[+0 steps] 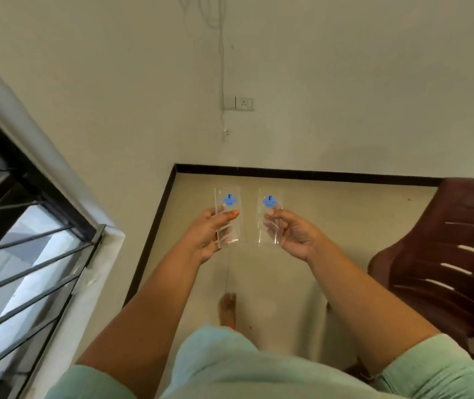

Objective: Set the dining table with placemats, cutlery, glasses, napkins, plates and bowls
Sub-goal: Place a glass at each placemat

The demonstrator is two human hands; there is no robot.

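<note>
Two clear glasses held up side by side, apart; dark brown chair (443, 254) well off beyond the right hand; left glass (230, 217) upright in the left hand (210, 231), fingers curled round it; right glass (270, 217) upright, pinched by the right hand (293, 231); blue sticker (229, 200) above each thumb.

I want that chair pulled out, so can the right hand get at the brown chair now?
Probably not yet: the right hand grips a clear glass, though nothing stands between it and the brown chair.
</note>
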